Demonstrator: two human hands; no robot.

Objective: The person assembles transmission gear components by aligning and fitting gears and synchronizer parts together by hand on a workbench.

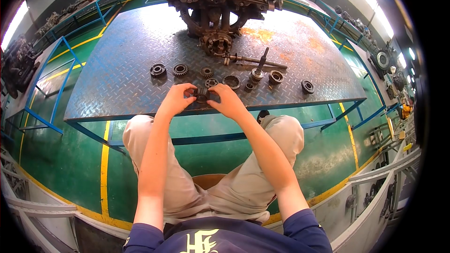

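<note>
Gear [202, 95], small and dark, sits pinched between both hands just above the near edge of the counter [117, 79]. Left hand [177, 99] grips its left side with curled fingers; right hand [228, 101] clamps the right side, thumb over the top. Both grasp the same piece, fingertips nearly meeting.

Counter: grey checker-plate steel, rust patches far right of the hands, blue frame beneath. Green floor [61, 159] with yellow lines runs under and to both sides of the forearms.

Engine block [220, 0], the largest thing on the plate, stands far beyond the hands at the back edge, greasy and dark. Round hub-like part [217, 43] lies in front of it, straight ahead of the hands.

Shaft [251, 59] lies across, ahead and slightly right of the right hand.

Loose gears in a rough row just past the fingers:
- two toothed gears [158, 70] [180, 69] ahead-left of the left hand, side by side, apart.
- smaller gear [206, 71] straight ahead.
- ring gear [231, 82] just beyond the right hand, near a small ring [211, 83].
- gear [275, 77] further right, one more [307, 86] well right, nearest the counter's edge.

Person seated, knees in pale trousers [281, 133] below the hands.
</note>
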